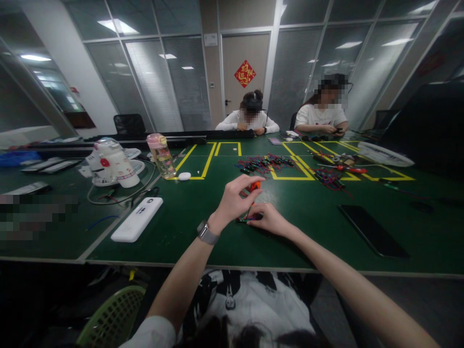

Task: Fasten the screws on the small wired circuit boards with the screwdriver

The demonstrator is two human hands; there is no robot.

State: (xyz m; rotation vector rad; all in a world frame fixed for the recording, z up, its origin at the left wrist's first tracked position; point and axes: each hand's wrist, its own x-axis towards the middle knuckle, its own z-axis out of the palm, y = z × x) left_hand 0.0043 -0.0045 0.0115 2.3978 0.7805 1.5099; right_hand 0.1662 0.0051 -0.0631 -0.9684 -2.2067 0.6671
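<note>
Above the middle of the green table, my left hand [237, 195] is closed in a pinch on a screwdriver with an orange-red handle [255, 185]. Its dark shaft slants down towards a small green circuit board [242, 220] with thin coloured wires. My right hand [271, 220] is closed on that board from the right, low over the tabletop. Whether the screwdriver tip touches the board I cannot tell; the fingers partly cover it. Just beyond my hands lies a heap of small wired boards [268, 164] with red and blue leads.
A white power bank [137, 220] lies to the left, a black phone [373, 231] to the right. Behind stand a clear bottle [162, 157], a white kettle-like bottle [118, 162] and a white case [184, 176]. A second wire heap [328, 179] is further right. Two people sit across the table.
</note>
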